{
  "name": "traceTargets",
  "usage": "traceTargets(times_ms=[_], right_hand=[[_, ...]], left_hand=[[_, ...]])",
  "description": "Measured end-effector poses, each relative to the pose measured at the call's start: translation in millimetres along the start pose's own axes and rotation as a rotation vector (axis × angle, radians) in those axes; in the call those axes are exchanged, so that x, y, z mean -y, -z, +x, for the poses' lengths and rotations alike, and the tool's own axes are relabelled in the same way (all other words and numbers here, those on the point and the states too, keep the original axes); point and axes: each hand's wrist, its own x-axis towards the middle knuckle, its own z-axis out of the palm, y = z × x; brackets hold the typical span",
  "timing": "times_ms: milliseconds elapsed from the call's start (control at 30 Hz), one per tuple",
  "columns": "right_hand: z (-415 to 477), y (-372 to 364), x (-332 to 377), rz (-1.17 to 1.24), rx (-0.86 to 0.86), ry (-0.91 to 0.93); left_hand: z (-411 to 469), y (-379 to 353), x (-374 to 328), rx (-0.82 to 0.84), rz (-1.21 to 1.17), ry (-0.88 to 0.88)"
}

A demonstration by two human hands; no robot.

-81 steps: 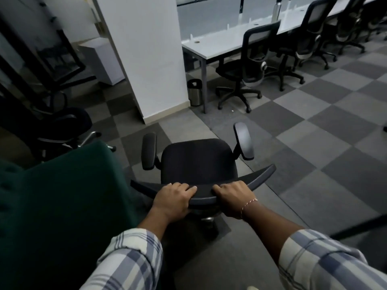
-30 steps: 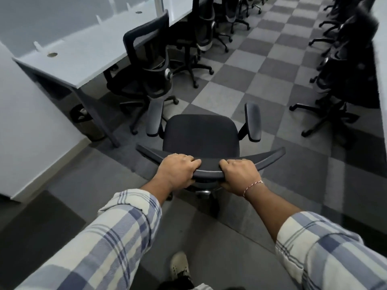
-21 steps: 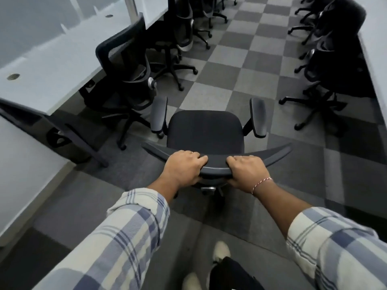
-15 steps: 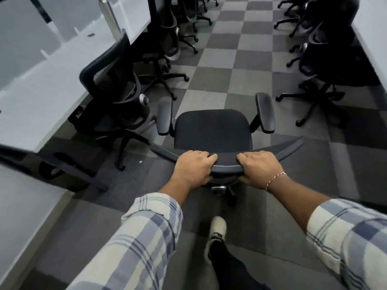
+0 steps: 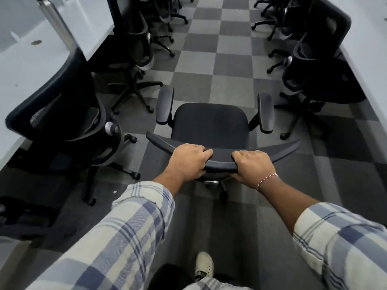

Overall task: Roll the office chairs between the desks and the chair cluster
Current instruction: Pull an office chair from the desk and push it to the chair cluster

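Note:
A black office chair (image 5: 211, 122) with two armrests stands right in front of me in the aisle, its seat facing away. My left hand (image 5: 187, 162) and my right hand (image 5: 252, 166) both grip the curved top edge of its backrest, side by side. A white desk (image 5: 25, 59) runs along the left, with a black mesh chair (image 5: 67, 114) tucked at it level with my chair. My white shoe (image 5: 204, 264) shows at the bottom.
More black chairs (image 5: 136, 45) line the left desk further on. Another row of black chairs (image 5: 314, 65) stands along the right desk edge (image 5: 372, 80). A checkered grey carpet aisle (image 5: 217, 49) runs ahead between the two rows. A metal post (image 5: 56, 24) rises from the left desk.
I have rolled the chair from beside the white pillar and green sofa, turned right, and gone forward into the aisle. The first desk chair is now beside me on the left. Both hands kept their grip.

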Motion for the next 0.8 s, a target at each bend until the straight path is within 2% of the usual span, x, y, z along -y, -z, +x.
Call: traceTargets(times_ms=[367, 800], right_hand=[[133, -30, -60, -0.013, -0.02, -0.159], [267, -52, -107, -0.059, 0.049, -0.373]], left_hand=[[149, -15, 106, -0.04, 0.006, -0.168], [303, -26, 211, -0.038, 0.007, -0.335]])
